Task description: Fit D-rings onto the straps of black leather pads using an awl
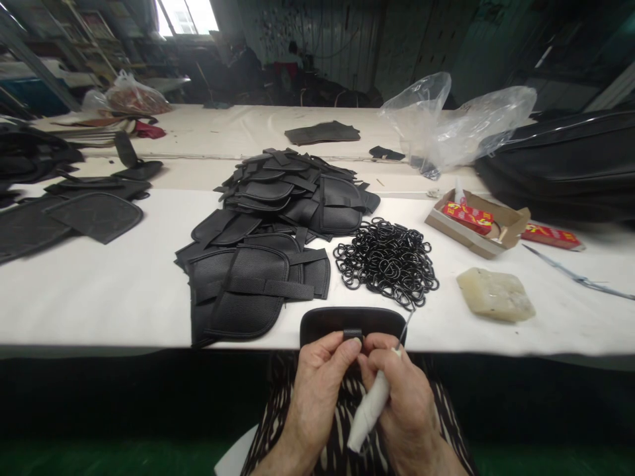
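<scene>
A black leather-like piece with rounded corners (325,322) rests at the table's front edge, in front of me. My left hand (317,377) is closed, with thumb and finger pinching a short black strap (352,334) on that piece. My right hand (409,390) is wrapped around an awl (370,411) with a white wrapped handle; its thin metal shaft points up and away. The right fingertips meet the left ones at the strap, and whether they grip it too is hidden. Just beyond lies a heap of black metal D-rings (389,261).
Stacked black pouch-like pieces with straps (253,284) spread to the left of the rings. On the right are a yellowish block (496,294), an open cardboard box (446,221) with red packets, and scissors-like metal tool (575,271). Clear plastic bags (466,125) lie farther back.
</scene>
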{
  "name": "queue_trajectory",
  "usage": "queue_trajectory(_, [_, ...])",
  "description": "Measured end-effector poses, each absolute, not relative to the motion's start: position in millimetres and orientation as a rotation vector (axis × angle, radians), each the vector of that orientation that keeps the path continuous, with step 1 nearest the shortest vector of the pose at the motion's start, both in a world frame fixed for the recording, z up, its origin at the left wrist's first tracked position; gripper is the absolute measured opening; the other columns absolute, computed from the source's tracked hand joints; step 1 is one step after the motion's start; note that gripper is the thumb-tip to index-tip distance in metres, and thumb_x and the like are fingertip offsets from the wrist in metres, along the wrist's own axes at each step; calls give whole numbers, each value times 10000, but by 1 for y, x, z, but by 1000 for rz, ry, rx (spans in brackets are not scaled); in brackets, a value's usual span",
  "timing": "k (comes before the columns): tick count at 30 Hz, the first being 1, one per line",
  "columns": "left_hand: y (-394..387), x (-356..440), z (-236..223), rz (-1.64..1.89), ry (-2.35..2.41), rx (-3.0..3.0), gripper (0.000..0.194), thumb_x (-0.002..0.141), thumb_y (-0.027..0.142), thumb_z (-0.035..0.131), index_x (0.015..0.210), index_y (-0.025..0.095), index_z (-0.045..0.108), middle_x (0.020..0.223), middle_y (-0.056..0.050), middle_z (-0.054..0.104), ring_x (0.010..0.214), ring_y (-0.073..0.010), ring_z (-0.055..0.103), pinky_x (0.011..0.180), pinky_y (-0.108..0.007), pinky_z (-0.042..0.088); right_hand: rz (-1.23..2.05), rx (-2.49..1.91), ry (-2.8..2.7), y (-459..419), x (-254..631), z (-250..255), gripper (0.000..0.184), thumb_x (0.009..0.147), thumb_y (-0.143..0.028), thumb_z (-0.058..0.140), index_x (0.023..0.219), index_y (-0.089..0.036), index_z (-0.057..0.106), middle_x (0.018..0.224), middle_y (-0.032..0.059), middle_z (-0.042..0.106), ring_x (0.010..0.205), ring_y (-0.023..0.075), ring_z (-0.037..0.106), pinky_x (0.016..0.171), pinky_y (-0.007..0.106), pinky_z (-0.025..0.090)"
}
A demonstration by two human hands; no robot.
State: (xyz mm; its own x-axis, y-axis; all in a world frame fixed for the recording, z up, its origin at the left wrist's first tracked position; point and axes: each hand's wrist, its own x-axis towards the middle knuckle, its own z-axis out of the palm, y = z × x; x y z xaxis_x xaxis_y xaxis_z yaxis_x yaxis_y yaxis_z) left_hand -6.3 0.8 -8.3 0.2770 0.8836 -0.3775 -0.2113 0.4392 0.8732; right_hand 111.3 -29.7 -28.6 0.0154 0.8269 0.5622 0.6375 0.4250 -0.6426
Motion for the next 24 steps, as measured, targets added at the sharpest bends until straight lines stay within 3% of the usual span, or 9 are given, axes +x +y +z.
queue_trajectory(10, [2,-5,-8,853,1027,803,251,807,377,609,730,140,646,675,8,538,676,-111,460,629,-222,383,230,-1315,-1717,-31,112,-31,154,865,-61,470,812,-182,548,909,88,587,698,146,586,574,239,469])
queue_trajectory(19, [2,-5,-7,864,1021,799,237,810,352,613,865,144,713,723,-17,600,707,-125,502,665,-232,414,215,-1301,-1678,-31,112,-26,144,853,-57,476,802,-178,536,889,83,592,703,137,604,581,223,483])
queue_trajectory(24, [2,-5,-6,862,1021,774,242,806,365,615,783,138,695,658,-2,574,624,-98,466,601,-209,393,114,-1308,-1784,-31,114,-29,155,866,-89,468,798,-178,575,916,113,609,757,174,630,587,256,503])
